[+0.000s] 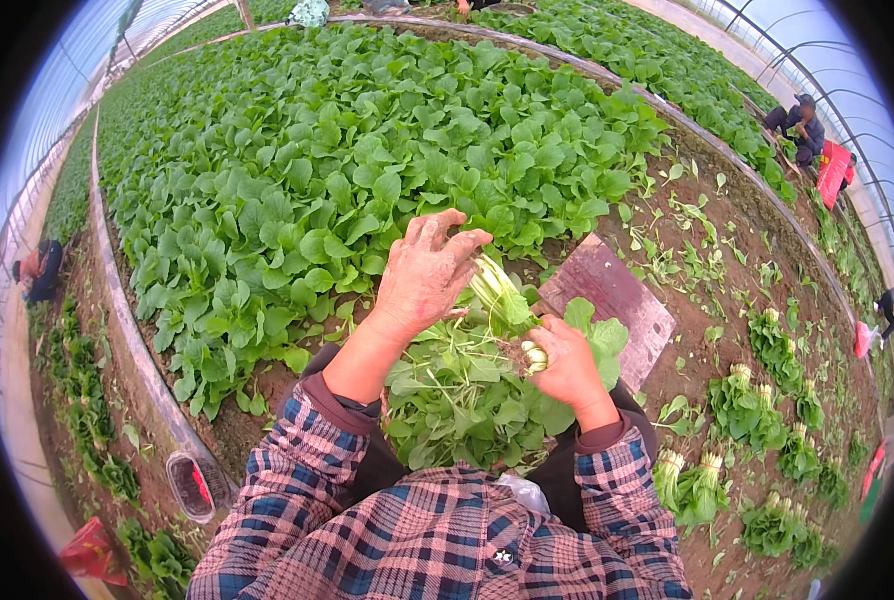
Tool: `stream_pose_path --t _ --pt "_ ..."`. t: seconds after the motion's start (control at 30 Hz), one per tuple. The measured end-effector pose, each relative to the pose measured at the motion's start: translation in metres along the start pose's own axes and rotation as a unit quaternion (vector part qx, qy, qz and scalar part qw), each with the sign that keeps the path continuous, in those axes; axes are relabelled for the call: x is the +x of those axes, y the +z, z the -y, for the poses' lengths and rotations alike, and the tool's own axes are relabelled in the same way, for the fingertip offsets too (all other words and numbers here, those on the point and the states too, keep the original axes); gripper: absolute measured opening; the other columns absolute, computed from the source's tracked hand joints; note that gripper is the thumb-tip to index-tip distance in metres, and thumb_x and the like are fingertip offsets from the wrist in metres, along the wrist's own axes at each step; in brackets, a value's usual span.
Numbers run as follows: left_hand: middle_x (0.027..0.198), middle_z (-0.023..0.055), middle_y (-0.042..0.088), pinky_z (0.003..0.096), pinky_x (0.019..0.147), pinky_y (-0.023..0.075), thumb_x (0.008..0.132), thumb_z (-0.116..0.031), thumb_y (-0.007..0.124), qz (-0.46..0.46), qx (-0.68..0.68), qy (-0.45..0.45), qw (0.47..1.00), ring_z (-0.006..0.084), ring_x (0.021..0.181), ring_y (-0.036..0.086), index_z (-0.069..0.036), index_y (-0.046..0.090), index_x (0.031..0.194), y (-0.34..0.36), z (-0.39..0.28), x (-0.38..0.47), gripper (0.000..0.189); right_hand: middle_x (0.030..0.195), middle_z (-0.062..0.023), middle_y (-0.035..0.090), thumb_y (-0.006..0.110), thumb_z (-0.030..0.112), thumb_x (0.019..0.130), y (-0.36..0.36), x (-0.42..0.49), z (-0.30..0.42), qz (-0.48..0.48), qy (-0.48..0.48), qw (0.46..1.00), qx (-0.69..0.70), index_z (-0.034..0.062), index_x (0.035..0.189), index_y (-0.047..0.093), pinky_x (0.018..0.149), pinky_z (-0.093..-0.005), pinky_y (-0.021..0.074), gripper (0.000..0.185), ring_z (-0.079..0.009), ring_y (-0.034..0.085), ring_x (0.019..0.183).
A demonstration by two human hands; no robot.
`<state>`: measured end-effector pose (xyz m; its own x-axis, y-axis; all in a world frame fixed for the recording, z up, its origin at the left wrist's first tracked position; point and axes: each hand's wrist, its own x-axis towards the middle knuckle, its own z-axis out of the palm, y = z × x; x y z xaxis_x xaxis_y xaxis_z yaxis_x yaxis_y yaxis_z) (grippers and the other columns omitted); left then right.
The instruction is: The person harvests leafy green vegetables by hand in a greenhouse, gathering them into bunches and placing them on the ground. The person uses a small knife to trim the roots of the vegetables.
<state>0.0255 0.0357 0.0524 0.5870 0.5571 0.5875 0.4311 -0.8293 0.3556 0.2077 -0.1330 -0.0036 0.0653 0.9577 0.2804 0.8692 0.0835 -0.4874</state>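
Note:
My right hand (563, 360) is closed around leafy greens (603, 341), with pale cut stem ends and some roots showing by its fingers. Just above it, a bunch of pale green stems (495, 289) slants between my two hands. My left hand (428, 274) is raised with its back to me and fingers bent, close to the upper end of that bunch. Whether it grips those stems is hidden. Below both hands, loose leafy greens (469, 412) are heaped between my knees. A worn reddish board (612, 304) lies on the soil to the right of my hands.
Dense growing greens (387, 150) fill the bed ahead. Tied bundles (747, 409) stand on soil at right. A plastic basket (191, 487) with something red sits at lower left, near a red bag (92, 551). People (799, 131) crouch beyond a pale bed edging (724, 146).

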Motion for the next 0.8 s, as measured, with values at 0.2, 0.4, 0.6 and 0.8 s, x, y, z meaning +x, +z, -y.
stream_pose_path --t 0.2,0.4,0.6,0.8 --pt "0.097 0.0022 0.064 0.0376 0.085 0.0451 0.084 -0.018 0.068 0.104 -0.017 0.019 0.994 0.0234 0.1 0.059 -0.013 0.065 0.097 0.005 0.004 -0.001 0.014 0.09 -0.0056 0.055 0.072 0.013 0.063 0.002 -0.001 0.002 0.018 -0.014 1.0 -0.014 0.0103 0.091 0.063 0.08 -0.039 0.0424 0.03 -0.0268 0.057 0.094" --pt "0.088 0.0006 0.062 0.0274 0.073 0.0469 0.091 -0.007 0.059 0.039 -0.497 -0.256 0.828 0.0131 0.078 0.061 -0.007 0.062 0.096 0.019 0.022 0.001 0.006 0.092 -0.0083 0.056 0.072 0.011 0.062 0.002 -0.001 0.004 0.026 -0.017 0.997 0.065 0.0076 0.093 0.063 0.08 -0.0396 0.0439 0.032 -0.03 0.058 0.093" --pt "0.09 0.003 0.061 0.0266 0.073 0.0473 0.087 -0.006 0.06 0.053 -0.315 -0.278 0.906 0.0122 0.077 0.06 -0.002 0.061 0.097 0.017 0.053 -0.001 0.011 0.094 -0.0127 0.06 0.079 0.012 0.062 -0.001 -0.002 0.0 0.029 0.049 0.976 0.208 0.002 0.097 0.063 0.083 -0.0409 0.0472 0.039 -0.0323 0.061 0.091" --pt "0.105 0.0012 0.067 0.0235 0.069 0.0489 0.084 -0.009 0.067 0.337 -0.547 -0.319 0.697 0.0095 0.079 0.062 -0.007 0.058 0.126 0.011 0.027 -0.005 0.042 0.096 -0.009 0.066 0.082 0.013 0.066 0.004 -0.002 -0.007 0.034 0.094 0.948 0.302 -0.0005 0.101 0.065 0.101 -0.0366 0.0429 0.041 -0.0197 0.062 0.09"
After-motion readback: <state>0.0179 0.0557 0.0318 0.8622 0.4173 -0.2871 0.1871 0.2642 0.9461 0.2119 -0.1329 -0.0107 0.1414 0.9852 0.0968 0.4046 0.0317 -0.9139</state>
